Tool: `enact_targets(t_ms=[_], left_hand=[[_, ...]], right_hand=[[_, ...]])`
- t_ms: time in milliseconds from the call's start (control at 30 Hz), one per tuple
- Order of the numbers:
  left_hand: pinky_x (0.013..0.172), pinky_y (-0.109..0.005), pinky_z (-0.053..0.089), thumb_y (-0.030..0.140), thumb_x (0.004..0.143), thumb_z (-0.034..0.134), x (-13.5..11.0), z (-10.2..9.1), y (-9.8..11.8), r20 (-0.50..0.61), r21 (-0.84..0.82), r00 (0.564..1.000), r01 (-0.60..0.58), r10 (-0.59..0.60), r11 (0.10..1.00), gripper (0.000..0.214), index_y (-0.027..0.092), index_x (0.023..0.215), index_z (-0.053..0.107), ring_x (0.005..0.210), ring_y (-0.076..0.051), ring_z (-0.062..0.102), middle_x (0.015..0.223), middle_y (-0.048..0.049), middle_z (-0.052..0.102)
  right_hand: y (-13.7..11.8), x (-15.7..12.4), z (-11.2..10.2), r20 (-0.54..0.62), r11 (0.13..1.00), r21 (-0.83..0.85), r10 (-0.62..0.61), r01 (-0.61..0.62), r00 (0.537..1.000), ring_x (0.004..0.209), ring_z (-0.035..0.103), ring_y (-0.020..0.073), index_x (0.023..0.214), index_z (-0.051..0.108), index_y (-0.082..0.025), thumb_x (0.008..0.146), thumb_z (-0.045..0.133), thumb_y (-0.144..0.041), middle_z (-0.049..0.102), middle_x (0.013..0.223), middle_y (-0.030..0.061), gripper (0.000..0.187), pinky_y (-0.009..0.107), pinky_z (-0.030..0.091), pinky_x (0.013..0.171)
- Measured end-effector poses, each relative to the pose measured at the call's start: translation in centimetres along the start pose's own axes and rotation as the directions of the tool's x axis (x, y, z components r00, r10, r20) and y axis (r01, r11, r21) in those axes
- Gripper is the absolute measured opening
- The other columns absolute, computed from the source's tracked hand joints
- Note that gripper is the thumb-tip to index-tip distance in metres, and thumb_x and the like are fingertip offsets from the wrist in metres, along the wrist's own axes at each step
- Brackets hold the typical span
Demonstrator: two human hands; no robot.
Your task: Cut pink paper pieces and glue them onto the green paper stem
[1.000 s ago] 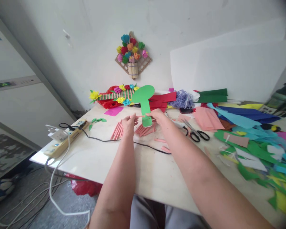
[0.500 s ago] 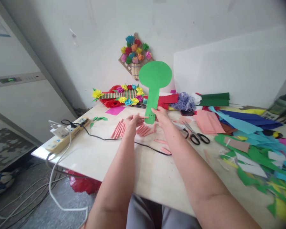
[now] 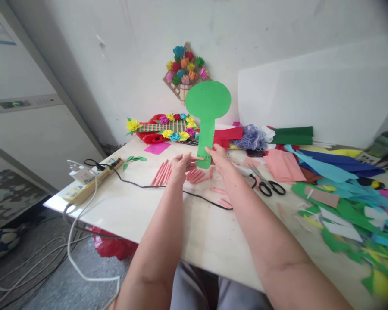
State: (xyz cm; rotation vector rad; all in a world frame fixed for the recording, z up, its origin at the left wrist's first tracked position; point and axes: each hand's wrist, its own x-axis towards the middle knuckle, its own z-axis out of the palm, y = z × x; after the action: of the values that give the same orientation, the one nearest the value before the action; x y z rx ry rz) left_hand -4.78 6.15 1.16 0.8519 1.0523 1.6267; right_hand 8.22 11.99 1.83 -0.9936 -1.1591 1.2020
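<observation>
My right hand (image 3: 220,157) grips the lower right edge of a green paper cutout (image 3: 208,100), which stands upright with a rounded head and a straight stem. A row of small dark marks crosses the bottom of its stem. My left hand (image 3: 182,166) pinches a thin pink paper roll (image 3: 198,158), whose free end lies against the stem by those marks. Below and beside my left hand, several pink paper rolls (image 3: 161,173) rest on the table (image 3: 210,241). More pink rolls (image 3: 198,176) lie just under the cutout.
Black-handled scissors (image 3: 267,183) lie right of my right wrist. A black cord (image 3: 142,187) crosses the table from a power strip (image 3: 93,185). Paper scraps (image 3: 345,215) cover the right side. A flower-trimmed paper guitar (image 3: 163,128) lies at the back, below a flower wall piece (image 3: 185,71).
The cutout's head has tipped slightly left. The pink roll stays in my left hand at the stem, and both hands keep their hold. The whole view has shifted a little.
</observation>
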Motion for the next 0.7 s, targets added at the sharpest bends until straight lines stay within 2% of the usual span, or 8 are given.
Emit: enact_targets(t_ms=[467,700], left_hand=[[0.054,-0.029,0.051,0.041,0.058,0.074,0.3,-0.1,-0.1,-0.023,0.048,0.999,0.023,-0.022,0.999,0.035,0.015,0.068,0.053,0.056,-0.018,0.064,0.067,-0.0096,0.068],[0.053,-0.029,0.051,0.043,0.057,0.074,1.0,-0.5,-0.9,-0.027,0.051,1.000,0.004,-0.002,0.999,0.037,0.014,0.068,0.054,0.058,-0.020,0.065,0.070,-0.0123,0.069]], right_hand=[[0.3,0.1,0.1,-0.005,1.000,-0.022,0.013,-0.013,1.000,0.056,0.056,0.0122,0.080,0.055,-0.018,0.071,0.060,-0.024,0.060,0.064,-0.0034,0.013,0.028,0.050,0.060],[0.2,0.1,0.2,-0.011,0.999,-0.032,-0.004,0.004,1.000,0.056,0.055,0.0112,0.078,0.055,-0.018,0.070,0.061,-0.024,0.059,0.064,-0.0038,0.012,0.026,0.048,0.060]])
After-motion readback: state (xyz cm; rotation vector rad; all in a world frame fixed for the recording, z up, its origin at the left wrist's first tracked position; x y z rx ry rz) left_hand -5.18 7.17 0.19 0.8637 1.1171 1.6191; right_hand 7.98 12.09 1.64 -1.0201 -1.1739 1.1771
